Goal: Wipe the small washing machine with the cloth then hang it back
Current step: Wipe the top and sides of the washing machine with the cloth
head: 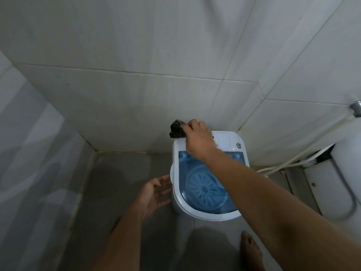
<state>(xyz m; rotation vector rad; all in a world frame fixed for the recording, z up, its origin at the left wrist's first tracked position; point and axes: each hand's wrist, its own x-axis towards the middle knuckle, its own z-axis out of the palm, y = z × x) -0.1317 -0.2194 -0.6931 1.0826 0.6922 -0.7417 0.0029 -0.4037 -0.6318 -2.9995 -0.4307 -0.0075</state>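
Observation:
A small white washing machine [197,211] with a clear blue lid stands on the grey floor in the corner of a tiled room. My right hand [197,139] is closed on a dark bunched cloth [176,129] and presses it at the machine's back left corner, by the control panel. My left hand [156,192] is open, palm up, fingers touching the machine's left side. A round knob [238,145] shows at the panel's right end.
White tiled walls close in behind and on the left. A white hose [304,151] runs along the right wall from a metal fitting [356,108]. A white toilet [345,173] sits at the right. My bare foot [251,251] stands just in front of the machine.

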